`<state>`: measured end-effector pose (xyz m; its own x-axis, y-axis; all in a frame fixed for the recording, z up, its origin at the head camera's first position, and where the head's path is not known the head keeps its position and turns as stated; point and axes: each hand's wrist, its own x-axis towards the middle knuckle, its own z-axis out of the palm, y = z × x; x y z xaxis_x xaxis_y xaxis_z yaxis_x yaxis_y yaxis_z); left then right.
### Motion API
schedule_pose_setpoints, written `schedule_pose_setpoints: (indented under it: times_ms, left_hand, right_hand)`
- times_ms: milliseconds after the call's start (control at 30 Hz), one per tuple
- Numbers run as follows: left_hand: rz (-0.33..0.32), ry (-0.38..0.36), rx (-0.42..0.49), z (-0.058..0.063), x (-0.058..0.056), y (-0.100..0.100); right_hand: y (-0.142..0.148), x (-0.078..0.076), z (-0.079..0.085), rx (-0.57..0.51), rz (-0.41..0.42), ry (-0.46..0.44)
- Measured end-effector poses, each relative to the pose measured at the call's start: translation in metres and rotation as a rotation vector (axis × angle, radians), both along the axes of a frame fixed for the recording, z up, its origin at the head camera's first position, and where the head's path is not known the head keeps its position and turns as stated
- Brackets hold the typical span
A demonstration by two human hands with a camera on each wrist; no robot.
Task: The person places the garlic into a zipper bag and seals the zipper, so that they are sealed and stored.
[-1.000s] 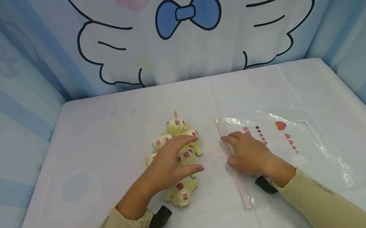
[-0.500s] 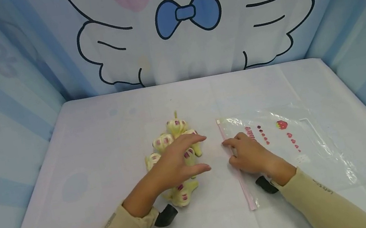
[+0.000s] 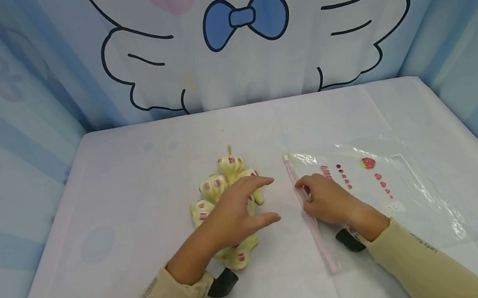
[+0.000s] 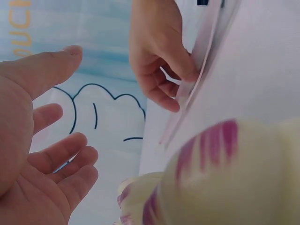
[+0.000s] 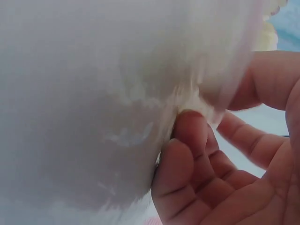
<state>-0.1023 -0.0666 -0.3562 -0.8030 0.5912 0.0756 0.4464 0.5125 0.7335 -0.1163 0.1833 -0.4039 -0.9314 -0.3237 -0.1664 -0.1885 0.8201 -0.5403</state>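
Observation:
A clear zip bag (image 3: 415,209) with red strawberry and heart prints lies flat on the right half of the table. Its pink zip edge (image 3: 321,246) faces left. My right hand (image 3: 333,199) pinches that edge between thumb and curled fingers; the right wrist view shows the thin film (image 5: 136,117) bunched at the fingertips. My left hand (image 3: 231,214) hovers over a group of pale yellow, garlic-like bulbs (image 3: 214,187) with purple streaks. Its thumb and fingers are spread, with nothing between them, and it hides some of the bulbs.
The bulbs lie close together on the white-covered table (image 3: 131,188), left of the bag. Behind the table hangs a curtain (image 3: 254,67) with a cartoon print and a blue bow. Black wrist cameras (image 3: 222,283) sit under both sleeves.
My left hand has drifted slightly right over the bulbs. My right hand's fingers have curled in to pinch the zip edge, and the bag has shifted a little to the right.

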Motion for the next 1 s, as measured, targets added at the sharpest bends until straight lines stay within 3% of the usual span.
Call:
schedule_pose_setpoints:
  times_ms: [267, 500, 667, 1000]
  left_hand:
    - [-0.008, -0.033, -0.016, 0.000, 0.001, 0.006]
    - [-0.040, -0.010, -0.004, 0.001, 0.002, 0.010]
    - [-0.055, -0.002, 0.007, 0.002, 0.000, 0.015]
    - [0.039, -0.028, 0.108, 0.000, 0.003, 0.035]
  right_hand:
    - [0.004, 0.003, 0.005, -0.018, -0.026, -0.006]
    - [0.009, 0.004, 0.008, -0.047, -0.004, 0.138]
    - [0.010, 0.007, 0.018, -0.046, -0.011, 0.193]
    - [0.012, 0.017, 0.040, -0.035, -0.042, 0.163]
